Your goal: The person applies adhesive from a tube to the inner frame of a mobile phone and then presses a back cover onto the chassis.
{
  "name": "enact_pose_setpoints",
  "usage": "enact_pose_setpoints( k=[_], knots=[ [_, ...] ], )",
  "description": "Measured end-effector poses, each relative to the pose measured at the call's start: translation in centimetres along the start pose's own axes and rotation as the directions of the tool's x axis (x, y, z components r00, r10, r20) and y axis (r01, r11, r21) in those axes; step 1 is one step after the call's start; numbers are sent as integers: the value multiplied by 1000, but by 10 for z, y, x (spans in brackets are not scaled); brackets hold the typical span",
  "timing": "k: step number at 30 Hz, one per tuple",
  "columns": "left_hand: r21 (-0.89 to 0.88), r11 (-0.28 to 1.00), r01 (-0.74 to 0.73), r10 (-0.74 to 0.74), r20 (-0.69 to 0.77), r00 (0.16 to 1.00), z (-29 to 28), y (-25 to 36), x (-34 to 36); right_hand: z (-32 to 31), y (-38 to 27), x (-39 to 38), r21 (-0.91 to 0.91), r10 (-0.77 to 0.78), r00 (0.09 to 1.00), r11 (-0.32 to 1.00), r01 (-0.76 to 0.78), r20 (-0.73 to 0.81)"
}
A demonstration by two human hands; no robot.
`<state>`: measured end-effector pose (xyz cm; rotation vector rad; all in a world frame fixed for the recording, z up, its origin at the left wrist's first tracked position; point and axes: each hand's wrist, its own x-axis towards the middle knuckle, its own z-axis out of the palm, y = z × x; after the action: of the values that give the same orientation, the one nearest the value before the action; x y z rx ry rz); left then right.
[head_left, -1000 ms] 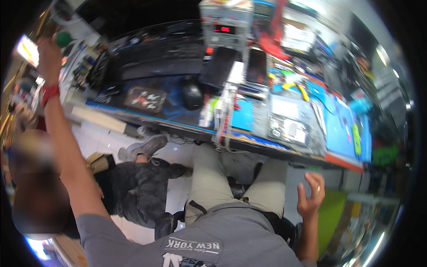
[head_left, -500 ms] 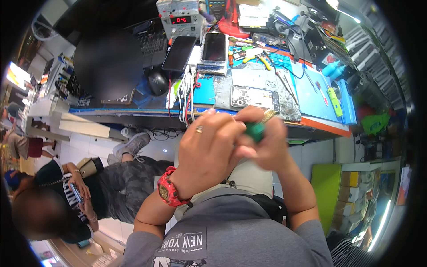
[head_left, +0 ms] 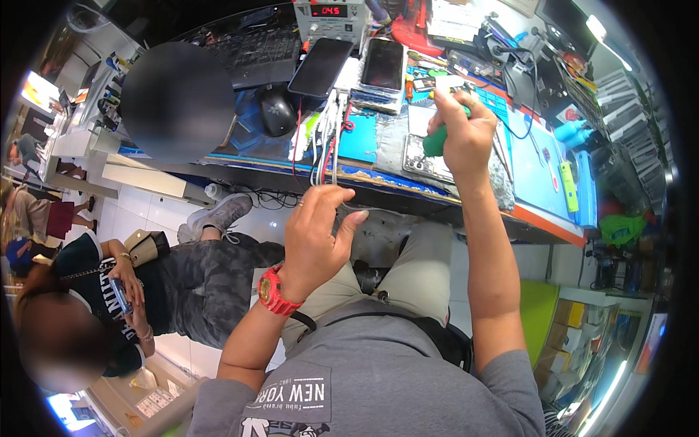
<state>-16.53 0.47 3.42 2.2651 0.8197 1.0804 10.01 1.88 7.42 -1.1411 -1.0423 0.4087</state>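
Observation:
My right hand (head_left: 466, 138) is closed on a green object (head_left: 435, 144), perhaps a tool handle, over an opened phone (head_left: 413, 156) on the bench; its working end is unclear. My left hand (head_left: 317, 240), with a red watch on the wrist, is raised over my lap below the bench edge, fingers curved and apart, holding nothing. Behind my right hand are yellow-handled and other small tools (head_left: 410, 89). To the left are two dark phones (head_left: 320, 65) (head_left: 383, 64), a bundle of cables (head_left: 326, 146) and a blue pad (head_left: 358, 142).
A power supply (head_left: 328, 25), keyboard (head_left: 255, 58) and black mouse (head_left: 275, 109) occupy the back left. Blue bottles (head_left: 571, 132) and a blue mat (head_left: 535, 167) are at right. A person (head_left: 124, 291) holding a phone sits close on my left. The bench edge (head_left: 371, 175) crosses before me.
The green object came to both hands from my raised left hand; now my left hand has released it and dropped back, while my right hand has carried it forward over the bench.

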Motion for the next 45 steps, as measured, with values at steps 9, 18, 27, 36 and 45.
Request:
enact_pose_setpoints(
  k=[9,18,27,36,45],
  knots=[
    [-86,993,83,-75,100,992,29,-25,-73,-51,48,5,13,-93,991,996,92,92],
    [-7,987,159,-155,175,972,40,-36,-127,-15,28,8,62,34,998,997,-38,55],
    [116,910,397,-402,477,782,62,-92,-143,-101,3,31,343,-77,987,939,24,141],
    [274,939,209,-321,471,822,88,-111,-155,-121,-18,62,-318,-175,974,940,122,-142],
    [281,926,253,-357,433,827,88,-112,-151,-93,19,48,-343,-164,975,933,104,-149]
  ],
)
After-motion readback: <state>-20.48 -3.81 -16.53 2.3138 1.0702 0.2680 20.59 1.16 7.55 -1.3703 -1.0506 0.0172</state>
